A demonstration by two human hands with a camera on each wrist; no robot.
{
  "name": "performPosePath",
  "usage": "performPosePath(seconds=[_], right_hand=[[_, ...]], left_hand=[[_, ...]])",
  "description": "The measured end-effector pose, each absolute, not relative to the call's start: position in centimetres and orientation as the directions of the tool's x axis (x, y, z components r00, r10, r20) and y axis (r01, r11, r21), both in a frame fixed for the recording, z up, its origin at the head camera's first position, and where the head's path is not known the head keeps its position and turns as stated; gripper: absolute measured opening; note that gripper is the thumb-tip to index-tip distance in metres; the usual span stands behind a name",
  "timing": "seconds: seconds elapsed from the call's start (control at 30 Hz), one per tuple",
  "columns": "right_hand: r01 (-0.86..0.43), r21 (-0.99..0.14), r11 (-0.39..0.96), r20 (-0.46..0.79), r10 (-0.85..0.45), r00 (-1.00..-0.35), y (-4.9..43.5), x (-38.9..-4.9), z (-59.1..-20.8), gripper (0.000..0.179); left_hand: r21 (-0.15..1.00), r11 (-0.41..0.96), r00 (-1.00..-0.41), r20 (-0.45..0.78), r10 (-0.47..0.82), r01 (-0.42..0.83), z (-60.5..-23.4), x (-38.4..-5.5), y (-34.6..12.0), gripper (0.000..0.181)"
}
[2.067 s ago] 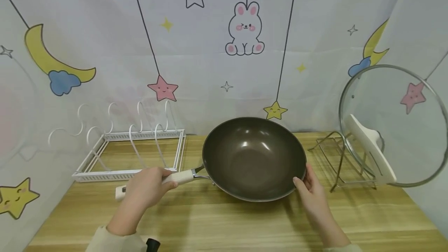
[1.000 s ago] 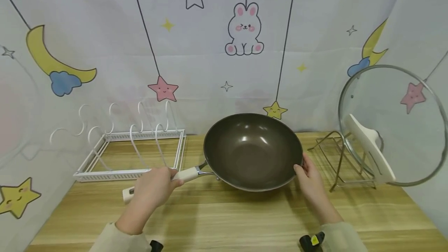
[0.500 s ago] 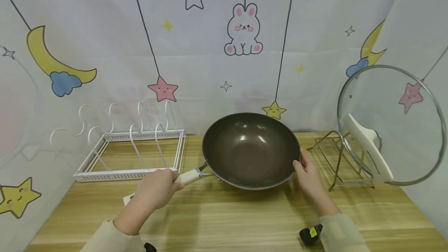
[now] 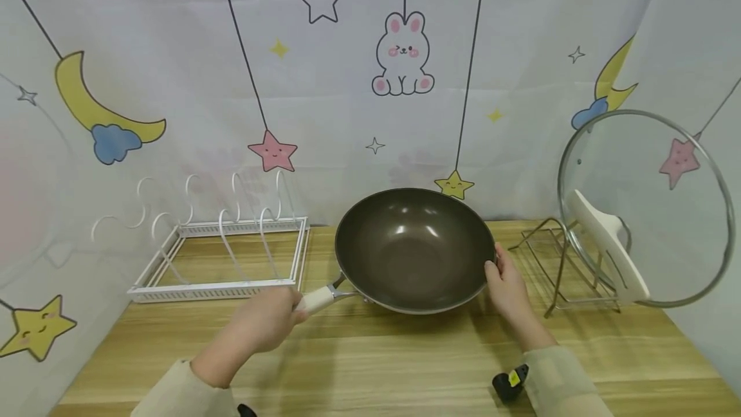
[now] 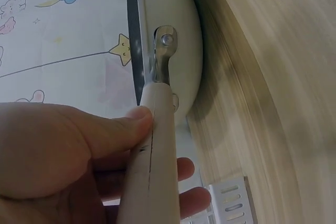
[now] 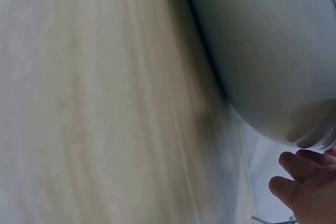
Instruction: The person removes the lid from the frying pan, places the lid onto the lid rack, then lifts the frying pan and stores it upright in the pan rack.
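Observation:
A wok (image 4: 413,256) with a dark brown inside and a pale outside is over the middle of the wooden table, its bowl tilted towards me. My left hand (image 4: 269,317) grips its cream handle (image 4: 317,300); in the left wrist view the thumb lies along the handle (image 5: 157,156) and the fingers curl round from below. At the far right of the rim, my right hand (image 4: 509,291) pinches the edge, thumb in front and fingers behind. The right wrist view shows the pale underside (image 6: 273,56) and fingertips of the right hand (image 6: 310,187) at its edge.
A white rack (image 4: 217,291) with several curved dividers stands at the left. On the right, a metal wire rack (image 4: 558,269) holds a large glass lid (image 4: 654,211) and a cream-white flat piece (image 4: 608,250). A printed cloth (image 4: 347,95) hangs behind the wooden table (image 4: 399,365).
The wok has shifted slightly back towards the cloth, tilting a little more upright, both hands keeping their hold. My left hand has slid forward and right with the handle. The racks stay put.

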State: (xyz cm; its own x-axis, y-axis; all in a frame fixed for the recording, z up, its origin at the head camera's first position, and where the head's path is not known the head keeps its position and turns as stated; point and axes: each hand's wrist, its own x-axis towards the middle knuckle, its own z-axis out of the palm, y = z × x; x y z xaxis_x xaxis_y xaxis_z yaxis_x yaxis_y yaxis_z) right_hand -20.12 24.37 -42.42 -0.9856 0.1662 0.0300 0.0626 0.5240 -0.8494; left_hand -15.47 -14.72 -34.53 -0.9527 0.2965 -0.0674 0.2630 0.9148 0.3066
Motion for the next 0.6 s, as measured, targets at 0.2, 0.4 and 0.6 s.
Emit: performPosePath(seconds=[0.2,0.4,0.6], right_hand=[[0.017,-0.902,0.432,0.087,0.221,-0.971,24.11,-20.59,-42.58,0.056],[0.006,-0.922,0.387,0.118,0.294,-0.948,23.76,-20.77,-42.48,0.050],[0.015,-0.915,0.403,0.122,0.311,-0.943,23.73,-20.83,-42.33,0.050]], left_hand=[[0.346,0.903,-0.939,-0.131,0.317,0.257,-34.44,-15.25,-14.73,0.018],[0.417,0.870,-0.913,-0.186,0.363,0.261,-34.17,-15.05,-14.95,0.013],[0.448,0.845,-0.882,-0.215,0.419,0.292,-33.98,-14.89,-15.38,0.015]])
